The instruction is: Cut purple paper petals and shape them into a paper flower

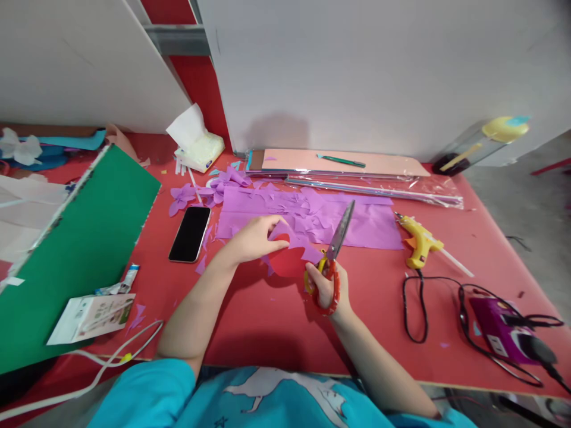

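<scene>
My left hand (253, 242) pinches a piece of purple paper (300, 239) together with a rounded red paper piece (288, 263), over the near middle of the table. Hooked through the loops of the scissors (341, 230) are the fingers of my right hand (329, 286). The scissors have red and yellow handles, and their blades point up and away from me, just right of the purple paper. Beyond both hands lies a long purple sheet (379, 229) covered with purple paper scraps (289, 205).
A phone (191, 234) and tissue pack (205, 151) lie left, near a green board (93, 238). At right are a yellow glue gun (419, 241), its looping black cord (423, 309), a purple box (499, 327) and a bottle (482, 142). A green pen (343, 161) lies at the back.
</scene>
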Tool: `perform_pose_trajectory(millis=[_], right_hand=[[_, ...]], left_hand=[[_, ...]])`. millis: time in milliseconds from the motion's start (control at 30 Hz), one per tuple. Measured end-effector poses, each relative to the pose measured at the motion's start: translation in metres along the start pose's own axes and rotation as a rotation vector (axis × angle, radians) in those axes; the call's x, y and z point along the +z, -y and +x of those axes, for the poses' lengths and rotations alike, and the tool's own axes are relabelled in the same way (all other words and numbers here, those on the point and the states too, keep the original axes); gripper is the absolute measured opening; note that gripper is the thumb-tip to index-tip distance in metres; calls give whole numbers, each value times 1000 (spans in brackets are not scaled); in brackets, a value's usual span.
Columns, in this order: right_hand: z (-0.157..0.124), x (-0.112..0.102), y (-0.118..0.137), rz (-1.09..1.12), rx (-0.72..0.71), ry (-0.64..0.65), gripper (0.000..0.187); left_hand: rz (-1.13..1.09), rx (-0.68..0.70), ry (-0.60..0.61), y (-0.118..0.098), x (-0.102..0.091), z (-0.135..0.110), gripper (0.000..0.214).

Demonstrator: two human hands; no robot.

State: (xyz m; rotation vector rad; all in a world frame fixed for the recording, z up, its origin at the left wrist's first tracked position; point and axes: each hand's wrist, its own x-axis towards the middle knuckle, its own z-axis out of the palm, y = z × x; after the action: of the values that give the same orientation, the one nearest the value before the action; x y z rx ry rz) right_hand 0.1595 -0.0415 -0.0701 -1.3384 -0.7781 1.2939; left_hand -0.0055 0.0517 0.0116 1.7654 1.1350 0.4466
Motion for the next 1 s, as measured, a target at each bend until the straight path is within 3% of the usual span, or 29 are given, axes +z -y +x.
perform_pose_trajectory(millis=[167,300,433,533,733,900,1000], right_hand=[[6,3,7,142,-50,-62,33],[11,0,5,165,-78,-103,31],[13,-2,1,183,-88,-104,30],[13,-1,1,189,-77,-116,30],[11,2,4,142,-23,-144,29],[7,5,4,93,-22,-129,29],[6,7,2,70,-16,-133,30]], left_hand=[[-602,-145,-110,16,15,16,33],[-1048,-285,17,25,21,20,32],[-1408,-284,-46,29,31,13,32],[-1572,-181,-133,31,50,3,37],[-1518,-30,-155,36,90,-13,39],[-1235,-186,-263,35,106,-18,22],[-1059,-220,-388,36,107,-20,29]])
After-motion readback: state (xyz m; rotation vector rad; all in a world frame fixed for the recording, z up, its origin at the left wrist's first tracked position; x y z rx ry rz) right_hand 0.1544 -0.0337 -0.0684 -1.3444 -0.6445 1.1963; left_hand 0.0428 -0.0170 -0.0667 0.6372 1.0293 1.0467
